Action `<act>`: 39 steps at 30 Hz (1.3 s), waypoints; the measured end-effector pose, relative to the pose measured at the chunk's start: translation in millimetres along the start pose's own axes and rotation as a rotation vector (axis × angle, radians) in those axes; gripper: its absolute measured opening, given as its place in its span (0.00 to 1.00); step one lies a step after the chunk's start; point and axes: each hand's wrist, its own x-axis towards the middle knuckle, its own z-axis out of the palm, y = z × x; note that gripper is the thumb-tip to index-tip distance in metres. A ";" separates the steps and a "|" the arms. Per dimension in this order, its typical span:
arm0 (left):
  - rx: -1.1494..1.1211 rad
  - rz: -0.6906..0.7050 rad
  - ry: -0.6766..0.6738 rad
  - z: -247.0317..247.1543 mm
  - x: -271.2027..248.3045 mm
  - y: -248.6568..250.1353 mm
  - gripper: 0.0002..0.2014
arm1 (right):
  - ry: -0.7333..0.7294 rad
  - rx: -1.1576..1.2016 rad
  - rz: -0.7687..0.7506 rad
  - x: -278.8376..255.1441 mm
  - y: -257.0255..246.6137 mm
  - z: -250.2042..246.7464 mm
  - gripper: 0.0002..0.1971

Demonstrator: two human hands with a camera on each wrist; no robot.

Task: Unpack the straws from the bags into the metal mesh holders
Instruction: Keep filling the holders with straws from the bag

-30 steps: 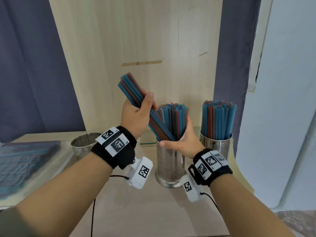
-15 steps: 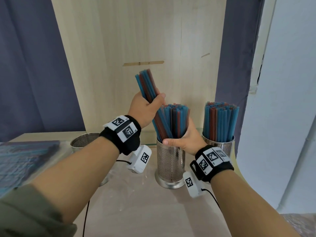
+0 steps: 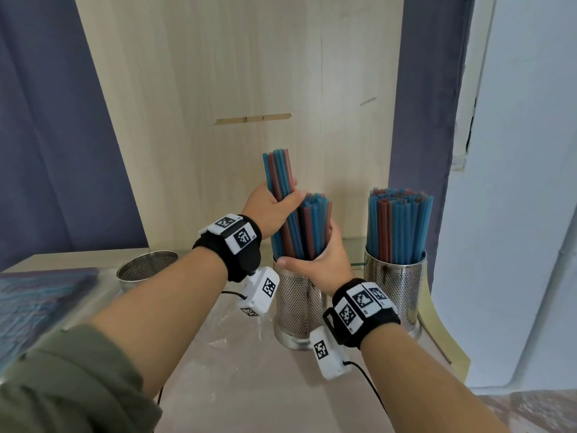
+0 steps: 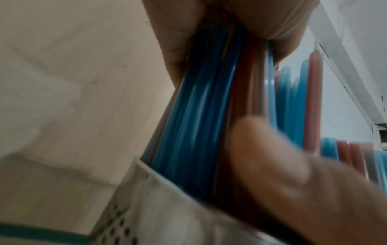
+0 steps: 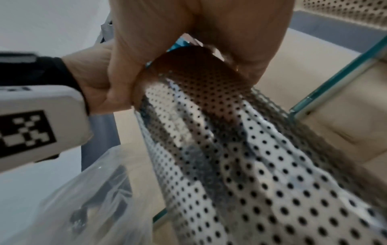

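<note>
Nearest, low in the head frame, two forearms reach up from the bottom corners, each wearing a black wristband with white coded tags. The right hand (image 3: 324,260) sits just right of centre, its fingers and thumb curled round the rim of the middle mesh holder (image 3: 298,303); the right wrist view shows the same grasp on the perforated steel wall (image 5: 220,132). A crumpled clear plastic bag (image 5: 87,203) lies at that view's lower left.

Just above and left of centre, the left hand (image 3: 270,207) is wrapped round a bundle of blue and red straws (image 3: 279,173), thumb across the front. The bundle stands nearly upright, leaning slightly left, its lower ends already inside the middle holder beside the straws standing there (image 3: 313,226). The left wrist view shows the gripped straws (image 4: 201,116) passing down behind the holder's rim.

At centre right, a second holder (image 3: 395,285) stands full of straws (image 3: 399,223). At centre left, an empty holder (image 3: 146,270) stands partly behind the left forearm. At the far left edge lies a flat clear bag of straws (image 3: 37,295). All rest on a pale table (image 3: 265,385).

Farthest back, a light wooden panel (image 3: 234,89) fills the upper centre, with blue-grey curtains (image 3: 46,135) either side.
</note>
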 end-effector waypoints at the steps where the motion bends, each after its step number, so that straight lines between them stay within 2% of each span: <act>1: 0.003 0.000 -0.007 -0.2 0.2 -1.5 0.15 | -0.007 0.038 0.018 0.2 0.3 -1.0 0.60; 4: 0.023 0.026 -0.005 0.5 1.0 -3.1 0.04 | -0.037 0.059 0.063 2.2 -0.2 -2.9 0.51; 5: 0.049 0.041 0.023 1.3 0.1 -2.1 0.05 | -0.051 0.055 0.077 3.0 0.3 -3.3 0.48; 6: 0.083 0.056 0.061 1.6 -0.1 -3.0 0.10 | -0.066 0.058 0.088 3.5 1.1 -3.8 0.46; 8: 0.129 0.115 0.132 -0.8 0.9 -5.0 0.30 | -0.088 0.074 0.111 4.2 4.4 -4.5 0.46; 10: 0.186 0.276 0.179 -6.7 6.6 -7.7 0.51 | -0.096 0.082 0.126 4.8 6.2 -4.9 0.49; 11: 0.284 0.403 0.203 -11.2 10.1 -8.4 0.56 | -0.098 0.087 0.131 4.9 6.6 -5.2 0.50; 13: 0.536 0.645 0.212 -18.4 18.3 -6.4 0.54 | -0.108 0.098 0.135 4.8 6.2 -6.5 0.51; 15: 0.648 0.749 0.145 -18.9 21.1 -3.0 0.46 | -0.121 0.112 0.140 4.4 6.1 -7.6 0.52; 19: 0.603 0.738 0.188 -19.3 18.8 -6.6 0.31 | -0.150 0.095 0.127 1.5 0.9 -8.3 0.56; 22: 0.587 0.692 0.189 -19.5 16.3 -8.4 0.27 | -0.206 0.065 0.083 -1.3 1.1 -13.8 0.54; 24: 0.572 0.685 0.184 -17.8 13.2 -9.5 0.26 | -0.208 0.030 0.070 -3.1 1.8 -15.1 0.58; 27: 0.573 0.674 0.184 -17.4 9.2 -10.8 0.26 | -0.185 -0.009 0.073 -5.4 1.9 -13.5 0.62; 31: 0.606 0.660 0.135 -20.7 8.8 -5.7 0.27 | -0.158 -0.001 0.073 -9.6 -0.6 -11.7 0.60; 34: 0.639 0.669 0.101 -27.7 10.2 -0.3 0.36 | -0.156 -0.003 0.062 -12.3 -1.3 -10.9 0.59; 36: 0.617 0.613 0.105 -29.7 8.4 -1.0 0.43 | -0.146 -0.021 0.061 -14.5 -0.8 -10.5 0.58; 39: 0.562 0.608 0.141 -26.4 3.5 -6.8 0.36 | -0.141 -0.026 0.058 -16.9 1.0 -11.4 0.57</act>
